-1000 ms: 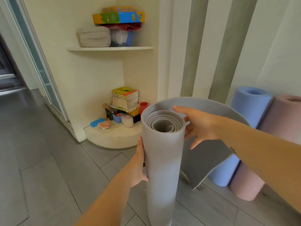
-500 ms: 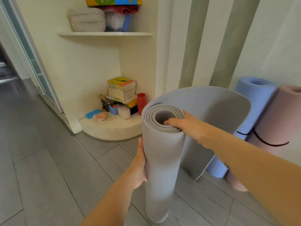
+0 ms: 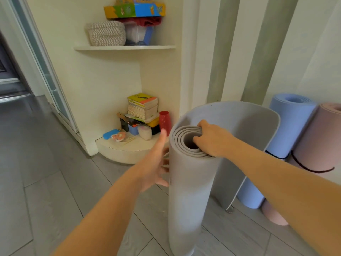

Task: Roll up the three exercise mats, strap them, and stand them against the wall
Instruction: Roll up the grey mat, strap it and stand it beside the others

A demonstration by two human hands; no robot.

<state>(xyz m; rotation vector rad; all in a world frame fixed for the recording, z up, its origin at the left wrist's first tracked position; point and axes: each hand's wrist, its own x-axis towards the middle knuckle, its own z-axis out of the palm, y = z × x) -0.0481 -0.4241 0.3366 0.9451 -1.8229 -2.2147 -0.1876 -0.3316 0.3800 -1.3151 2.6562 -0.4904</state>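
Step in hand: rolling grey mat, upright just left of blue mat, tail loose. Grips top coils with right hand; holds left hand open, fingers spread, at its side. Next, likely: wind tail tight, then strap.

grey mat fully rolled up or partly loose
Not fully: the grey mat stands upright, its top a tight spiral, but the outer end curves loose behind the roll.
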